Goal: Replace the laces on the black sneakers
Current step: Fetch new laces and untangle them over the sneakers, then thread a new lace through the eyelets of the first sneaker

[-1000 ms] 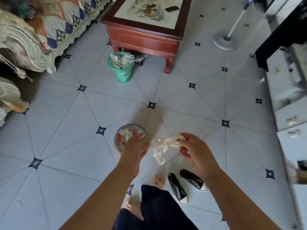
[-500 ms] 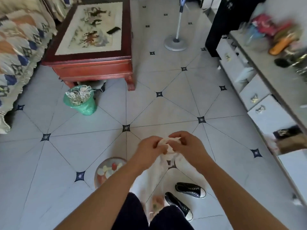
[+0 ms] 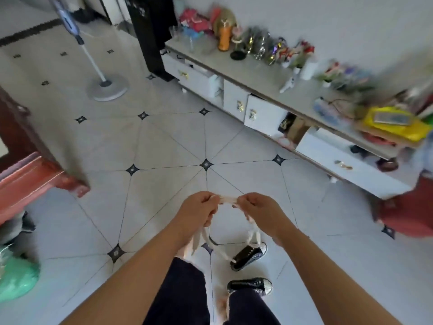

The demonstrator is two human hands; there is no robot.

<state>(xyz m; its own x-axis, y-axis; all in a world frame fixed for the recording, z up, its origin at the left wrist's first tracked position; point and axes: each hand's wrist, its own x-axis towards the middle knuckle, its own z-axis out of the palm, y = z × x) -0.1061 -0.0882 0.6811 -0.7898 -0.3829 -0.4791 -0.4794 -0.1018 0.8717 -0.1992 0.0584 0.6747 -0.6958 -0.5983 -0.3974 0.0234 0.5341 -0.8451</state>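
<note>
Two small black sneakers with white toe caps lie on the tiled floor near my feet, one [image 3: 249,256] angled, the other [image 3: 250,285] closer to me. White laces [image 3: 226,199] stretch between my hands at chest height. My left hand [image 3: 196,211] grips one end of the stretched part and my right hand [image 3: 259,211] pinches the other. Loose lace ends [image 3: 214,245] hang down below both hands, above the sneakers.
A low white cabinet [image 3: 351,165] with cluttered top runs along the right wall, one door ajar. A fan stand [image 3: 106,89] is at the back left, a red wooden table [image 3: 30,174] at the left, a green bin [image 3: 16,277] at lower left, a red object [image 3: 407,207] at right.
The view has swung right, from the table and bowl to the cabinet. My hands came together on the bunched white laces and have pulled them apart into a stretched length.
</note>
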